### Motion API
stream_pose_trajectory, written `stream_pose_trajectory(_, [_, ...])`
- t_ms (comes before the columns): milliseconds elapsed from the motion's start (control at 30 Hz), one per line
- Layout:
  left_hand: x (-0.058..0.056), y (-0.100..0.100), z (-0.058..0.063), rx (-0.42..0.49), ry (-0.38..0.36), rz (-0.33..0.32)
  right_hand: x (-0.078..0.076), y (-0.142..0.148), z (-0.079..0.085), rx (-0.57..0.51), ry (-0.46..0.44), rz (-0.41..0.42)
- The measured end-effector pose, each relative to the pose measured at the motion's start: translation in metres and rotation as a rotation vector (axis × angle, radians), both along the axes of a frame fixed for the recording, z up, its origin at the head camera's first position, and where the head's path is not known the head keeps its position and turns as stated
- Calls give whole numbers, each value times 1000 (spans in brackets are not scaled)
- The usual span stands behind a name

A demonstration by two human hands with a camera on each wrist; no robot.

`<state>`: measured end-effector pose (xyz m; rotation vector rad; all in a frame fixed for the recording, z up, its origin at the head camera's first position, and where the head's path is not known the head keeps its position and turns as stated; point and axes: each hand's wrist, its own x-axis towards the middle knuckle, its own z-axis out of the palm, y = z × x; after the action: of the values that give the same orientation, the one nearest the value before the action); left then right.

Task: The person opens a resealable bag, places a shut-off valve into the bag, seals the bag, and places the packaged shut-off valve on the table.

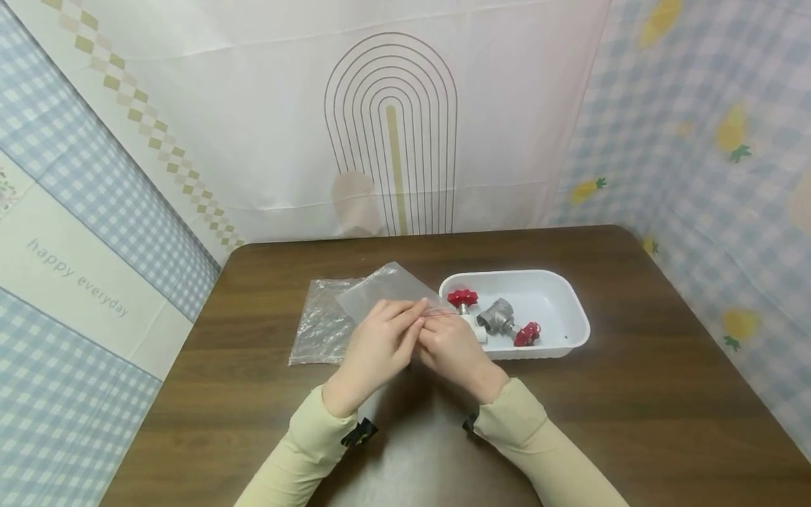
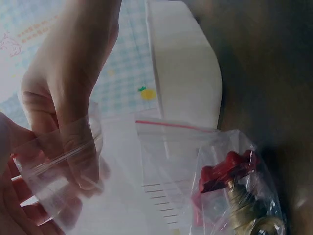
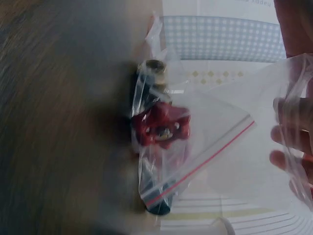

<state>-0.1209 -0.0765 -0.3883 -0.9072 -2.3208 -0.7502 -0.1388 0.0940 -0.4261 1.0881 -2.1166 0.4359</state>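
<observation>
Over the table, just left of the white tray, my left hand point(image 1: 380, 338) and right hand point(image 1: 453, 352) meet at the mouth of a clear zip bag point(image 1: 385, 290). Both hands pinch its edge, and a thin red line shows at the fingers. Through the plastic in the left wrist view, the right thumb point(image 2: 80, 156) points down behind the film. Below the hands, a second zip bag with a red seal line point(image 2: 171, 126) holds a brass valve point(image 2: 244, 208) with a red handwheel point(image 2: 230, 171). In the head view the hands hide that valve.
A white tray point(image 1: 579, 327) holds a valve with a red handwheel point(image 1: 462, 298), a grey metal tee fitting point(image 1: 496, 314), a white pipe fitting and another red handwheel point(image 1: 527, 334). A wrinkled clear bag point(image 1: 317, 331) lies flat on the wooden table point(image 1: 253, 415).
</observation>
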Motion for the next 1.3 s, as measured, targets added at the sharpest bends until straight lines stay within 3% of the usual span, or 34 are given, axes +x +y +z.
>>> stream_pose_trajectory(200, [-2,1,-2,-70,56,-46,4,5,-1,69,-160,-43])
stream_pose_trajectory(300, [-5,-6,0,-165,9,-137,4,10,-1,132,-216,-41])
stream_pose_trajectory(400, [-7,-17,3,-253,-76,-242,5,16,-1,187,-223,-7])
stream_pose_trajectory(467, [-7,-23,6,-308,-111,-280,6,19,1,227,-219,30])
stream_pose_trajectory(633, [-8,-28,6,-468,-123,-302,9,20,6,310,-232,122])
stream_pose_trajectory(767, [-6,-24,0,-546,-145,-294,12,16,7,359,-259,148])
stream_pose_trajectory(1033, [-3,-26,-17,-498,-146,-273,15,13,5,392,-325,132])
stream_pose_trajectory(1300, [-10,-30,-24,-378,-150,-269,18,14,7,165,-303,248])
